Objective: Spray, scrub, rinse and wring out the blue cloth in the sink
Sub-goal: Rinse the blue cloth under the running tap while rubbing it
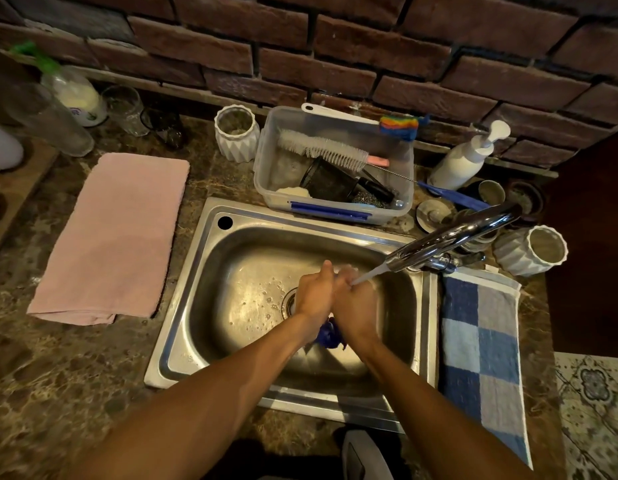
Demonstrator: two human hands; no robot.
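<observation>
Gripping together, left hand [312, 291] and right hand [356, 304] seem clamped on the crumpled blue cloth [329, 336], under the chrome tap's stream [371, 273], over the steel sink [210, 271].

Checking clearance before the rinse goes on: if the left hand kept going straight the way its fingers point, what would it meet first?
Probably the sink's back wall, then the plastic tub beyond. The left hand points up-frame; depth is unclear.
</observation>
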